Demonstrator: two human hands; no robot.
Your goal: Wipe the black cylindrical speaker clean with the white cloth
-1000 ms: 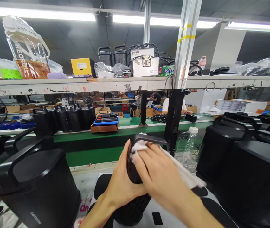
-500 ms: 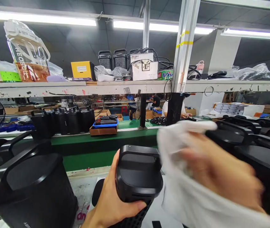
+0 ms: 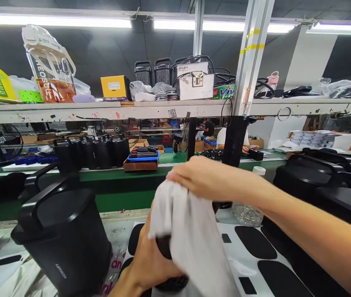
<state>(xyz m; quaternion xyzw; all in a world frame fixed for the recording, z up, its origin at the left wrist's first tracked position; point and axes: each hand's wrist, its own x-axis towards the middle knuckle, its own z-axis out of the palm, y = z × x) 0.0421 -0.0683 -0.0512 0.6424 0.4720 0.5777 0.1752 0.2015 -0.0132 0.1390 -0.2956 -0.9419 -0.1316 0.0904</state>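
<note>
My left hand (image 3: 149,258) is wrapped around the side of a black portable speaker (image 3: 164,246) with a perforated body. A white cloth (image 3: 190,231) drapes over its top and hides the handle and most of the body. On top, my right hand (image 3: 204,175) grips the cloth and presses it against the speaker; its fingertips are partly hidden. Left of my hands stands another black speaker (image 3: 62,235) with a raised handle. Beneath lies a white sheet (image 3: 225,264) bearing black rounded pads (image 3: 256,241).
More black speakers (image 3: 348,198) crowd the right side. A clear plastic bottle (image 3: 249,214) stands behind my right forearm. The overhead shelf (image 3: 150,110) holds a drink jug (image 3: 52,66) and boxes. Across the green bench, a person in white (image 3: 223,137) sits behind the post.
My right hand has swung left with the cloth, from beside the speaker onto its top. The cloth now covers the handle. The view has shifted slightly left.
</note>
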